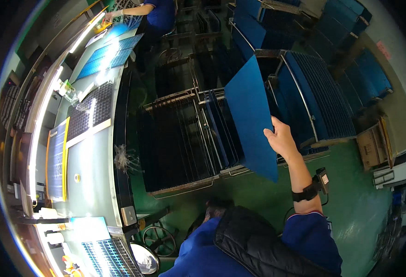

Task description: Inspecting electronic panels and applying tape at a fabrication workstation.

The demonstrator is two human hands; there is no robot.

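My right hand (280, 135) grips the near right edge of a large flat blue panel (250, 111), with the thumb on its face and the fingers behind. The panel stands tilted over a metal rack (219, 171), beside several dark upright panels (221, 131) slotted in it. To the right of the panel, a second rack (316, 92) is packed with blue panels on edge. A dark strap with a small device (310, 190) is around my right forearm. My left hand is out of the picture.
A long lit workbench (92, 171) runs down the left, holding a dark patterned panel (92, 111), a yellow-edged frame (58, 159) and a tape roll (77, 177). Another person (159, 16) works at its far end. A cardboard box (371, 143) stands at right on the green floor.
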